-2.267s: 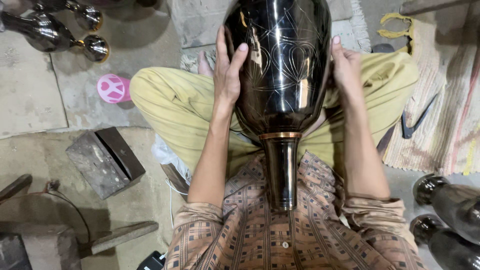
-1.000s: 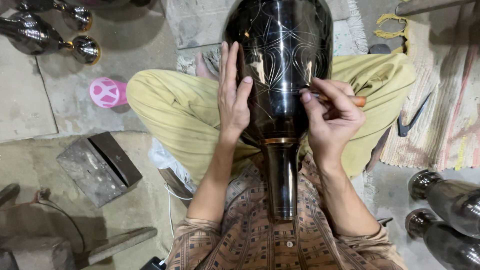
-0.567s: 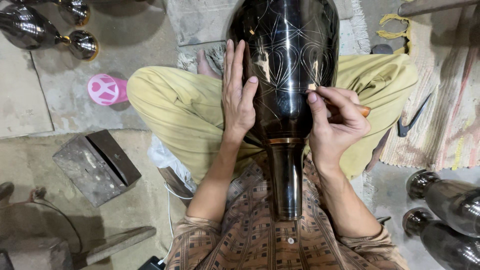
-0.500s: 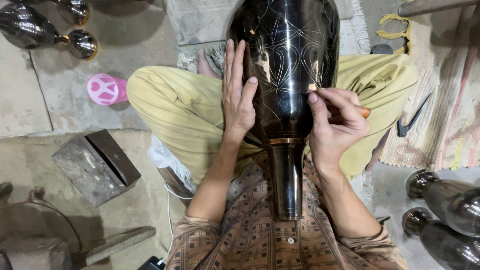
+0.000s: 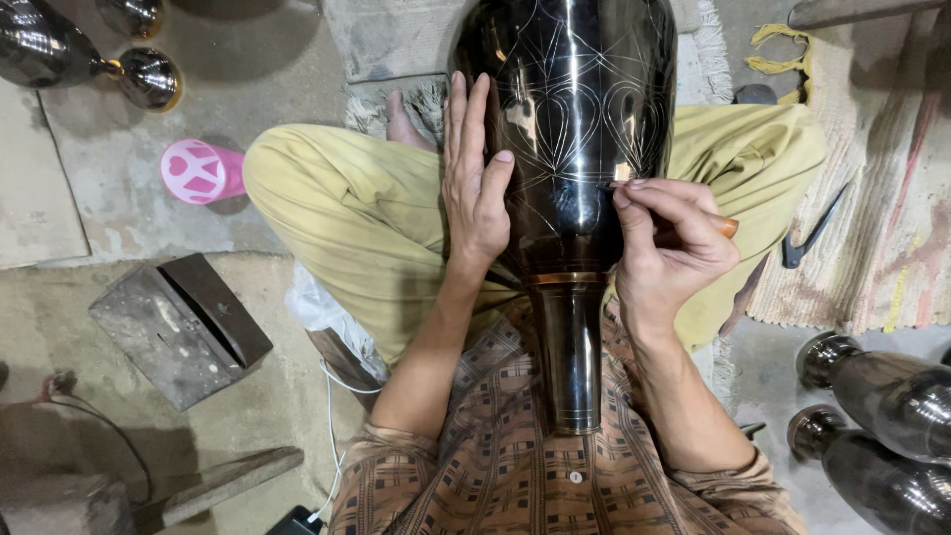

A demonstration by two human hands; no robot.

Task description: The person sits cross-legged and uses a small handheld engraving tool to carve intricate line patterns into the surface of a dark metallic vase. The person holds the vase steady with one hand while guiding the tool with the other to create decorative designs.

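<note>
A large dark metal vase [image 5: 570, 149] lies along the person's lap, its narrow neck pointing back toward the checked shirt [image 5: 515, 466] and its wide body stretching away over the crossed legs in yellow-green trousers [image 5: 347, 213]. Fine pale lines, hearts and arcs, are scratched into its polished surface.

The right hand [image 5: 669, 253] sits at the vase's right flank, just above the brass band where body meets neck. Its fingers [image 5: 649, 193] are pinched narrow around a thin tool with a wooden handle [image 5: 718, 225], the tip touching the metal just left of the fingertips. The left hand [image 5: 475, 178] lies flat against the vase's left flank, fingers straight and close together, holding nothing, only pressed to the surface.

Left of the left-hand fingers, well apart on the concrete floor [image 5: 129, 208], lies a grey metal block [image 5: 178, 327], and beyond it a pink cup [image 5: 198, 170]. Right of the right-hand fingers, a dark pointed tool [image 5: 807, 243] rests on a striped rug [image 5: 882, 198], and nearer the body two more dark vases [image 5: 882, 436] lie on their sides.

Farthest off, past the left fingertips, two shiny goblet-like pieces [image 5: 89, 59] lie on the floor at the upper left, and a frayed mat [image 5: 396, 40] lies under the vase's far end.
</note>
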